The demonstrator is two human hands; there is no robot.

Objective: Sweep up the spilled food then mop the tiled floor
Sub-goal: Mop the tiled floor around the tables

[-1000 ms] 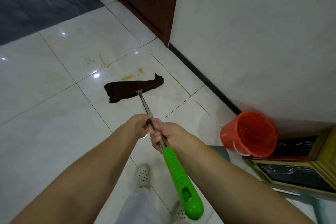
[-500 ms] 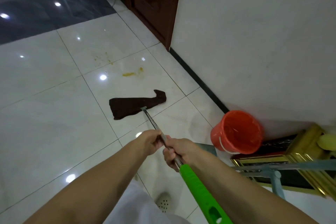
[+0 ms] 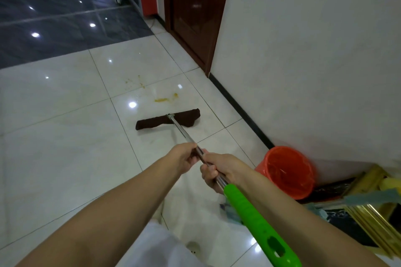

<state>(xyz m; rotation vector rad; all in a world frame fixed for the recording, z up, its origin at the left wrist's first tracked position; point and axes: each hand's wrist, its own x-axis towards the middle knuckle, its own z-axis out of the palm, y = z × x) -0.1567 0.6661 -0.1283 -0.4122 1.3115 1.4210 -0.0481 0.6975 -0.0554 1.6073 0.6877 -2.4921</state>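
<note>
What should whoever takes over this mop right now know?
Left hand and right hand both grip the mop handle, left hand ahead.
The mop head lies flat on the white tiles, just short of the yellow smear; fainter yellow splashes lie beyond it.
The orange bucket stands by the wall on the right.
Left: push forward over both stained patches.

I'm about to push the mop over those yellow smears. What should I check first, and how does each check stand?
1. Both hands on the handle: left hand and right hand grip the mop shaft. Ok.
2. Mop cloth flat: right end bunched. Not ok.
3. Yellow stains just beyond the cloth, untouched. Ok.
4. Path clear: orange bucket off to the side. Ok.
5. Cloth damp: cannot tell.
</note>
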